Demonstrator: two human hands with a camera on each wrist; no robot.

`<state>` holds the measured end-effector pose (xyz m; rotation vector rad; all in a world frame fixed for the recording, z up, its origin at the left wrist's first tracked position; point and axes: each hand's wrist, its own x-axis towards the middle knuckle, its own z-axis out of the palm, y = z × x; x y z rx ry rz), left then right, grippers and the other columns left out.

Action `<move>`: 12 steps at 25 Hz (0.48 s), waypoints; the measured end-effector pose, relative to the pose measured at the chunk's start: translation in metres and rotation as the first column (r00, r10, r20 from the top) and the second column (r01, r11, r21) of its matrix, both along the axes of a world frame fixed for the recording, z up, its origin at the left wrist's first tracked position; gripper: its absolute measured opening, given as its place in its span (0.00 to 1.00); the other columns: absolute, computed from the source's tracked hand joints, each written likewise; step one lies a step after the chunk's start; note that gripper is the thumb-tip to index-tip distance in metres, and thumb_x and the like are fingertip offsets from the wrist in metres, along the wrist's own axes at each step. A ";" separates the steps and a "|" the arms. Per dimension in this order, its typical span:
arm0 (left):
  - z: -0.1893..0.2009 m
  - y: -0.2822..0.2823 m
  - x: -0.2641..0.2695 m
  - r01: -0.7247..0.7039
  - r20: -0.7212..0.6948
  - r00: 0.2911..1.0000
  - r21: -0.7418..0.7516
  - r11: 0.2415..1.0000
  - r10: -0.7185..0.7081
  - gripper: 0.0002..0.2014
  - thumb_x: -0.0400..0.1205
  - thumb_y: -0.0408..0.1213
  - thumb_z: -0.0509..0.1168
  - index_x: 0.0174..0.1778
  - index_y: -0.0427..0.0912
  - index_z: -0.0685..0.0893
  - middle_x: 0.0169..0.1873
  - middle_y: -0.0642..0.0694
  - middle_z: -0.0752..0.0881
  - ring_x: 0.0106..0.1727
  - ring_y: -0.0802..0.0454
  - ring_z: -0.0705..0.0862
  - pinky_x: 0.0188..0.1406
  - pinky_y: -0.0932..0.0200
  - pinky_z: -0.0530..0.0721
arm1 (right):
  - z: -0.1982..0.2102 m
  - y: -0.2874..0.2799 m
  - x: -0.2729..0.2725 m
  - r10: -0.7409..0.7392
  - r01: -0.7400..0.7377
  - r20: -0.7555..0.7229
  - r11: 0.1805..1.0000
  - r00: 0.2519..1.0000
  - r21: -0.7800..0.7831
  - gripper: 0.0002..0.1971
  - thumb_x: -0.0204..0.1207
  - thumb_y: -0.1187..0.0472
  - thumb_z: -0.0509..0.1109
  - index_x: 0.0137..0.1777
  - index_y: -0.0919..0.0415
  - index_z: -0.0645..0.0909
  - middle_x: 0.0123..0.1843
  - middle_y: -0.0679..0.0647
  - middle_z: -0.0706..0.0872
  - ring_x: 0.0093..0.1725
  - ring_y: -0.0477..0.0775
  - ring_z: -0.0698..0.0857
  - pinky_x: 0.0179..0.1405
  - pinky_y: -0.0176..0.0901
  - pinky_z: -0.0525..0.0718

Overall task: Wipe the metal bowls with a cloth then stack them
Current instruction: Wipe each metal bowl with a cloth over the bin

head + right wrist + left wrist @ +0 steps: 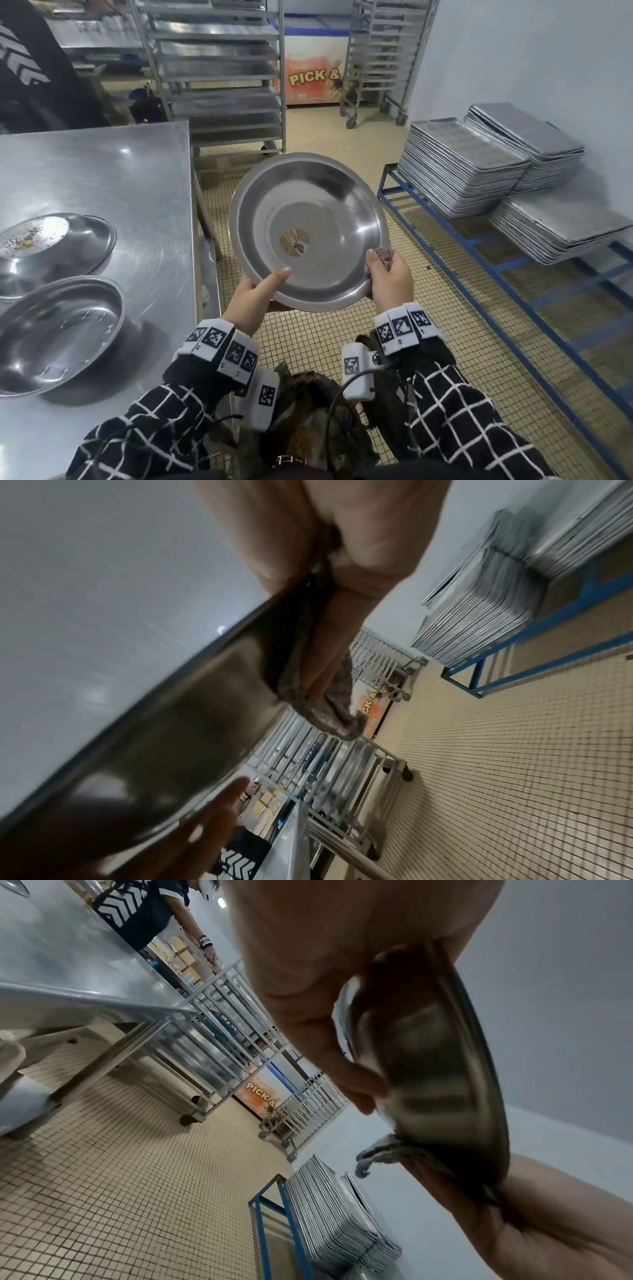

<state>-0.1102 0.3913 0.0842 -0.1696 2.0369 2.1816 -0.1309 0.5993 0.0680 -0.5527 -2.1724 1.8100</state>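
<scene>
Even overhead light, wide-angle bend at the edges

Glare spots on the steel table (102,178); soft shadows beneath its bowls; both wrist views motion-blurred, dim close to the hands.

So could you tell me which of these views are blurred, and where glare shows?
Head view: sharp, edges bent by the wide lens, glare on the table. Left wrist view: the held bowl is smeared. Right wrist view: bowl and cloth soft, tiles sharp.
</scene>
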 end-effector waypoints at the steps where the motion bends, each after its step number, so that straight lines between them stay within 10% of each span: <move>1: 0.000 0.000 -0.001 -0.028 0.029 0.999 0.017 0.999 0.028 0.10 0.82 0.38 0.65 0.59 0.45 0.79 0.49 0.40 0.88 0.50 0.41 0.89 0.54 0.39 0.86 | 0.001 -0.002 0.003 0.027 -0.027 -0.002 0.999 1.000 -0.019 0.09 0.82 0.51 0.64 0.49 0.56 0.79 0.43 0.51 0.86 0.44 0.50 0.86 0.46 0.45 0.87; 5: -0.002 -0.007 -0.007 -0.184 0.073 0.981 0.054 0.981 0.180 0.15 0.84 0.40 0.61 0.65 0.40 0.75 0.50 0.39 0.87 0.48 0.42 0.88 0.49 0.43 0.88 | -0.001 -0.001 0.015 0.111 -0.099 0.071 0.984 0.991 -0.149 0.10 0.84 0.51 0.59 0.53 0.56 0.78 0.51 0.54 0.86 0.51 0.53 0.87 0.46 0.49 0.90; 9: -0.011 -0.010 -0.007 -0.207 0.026 0.978 -0.025 0.978 0.208 0.15 0.85 0.44 0.61 0.65 0.45 0.74 0.55 0.40 0.86 0.55 0.40 0.86 0.60 0.37 0.83 | 0.000 -0.002 0.031 0.106 -0.111 0.043 0.980 0.993 0.162 0.12 0.83 0.48 0.58 0.53 0.55 0.78 0.44 0.47 0.86 0.43 0.43 0.86 0.40 0.38 0.88; 12: -0.015 -0.008 -0.005 -0.183 0.017 0.983 -0.038 0.982 0.184 0.10 0.85 0.47 0.60 0.60 0.51 0.77 0.56 0.40 0.86 0.57 0.39 0.86 0.61 0.35 0.82 | 0.008 -0.029 0.044 0.376 -0.350 -0.019 0.878 0.926 0.326 0.16 0.84 0.48 0.56 0.67 0.50 0.75 0.42 0.43 0.84 0.36 0.31 0.82 0.30 0.24 0.80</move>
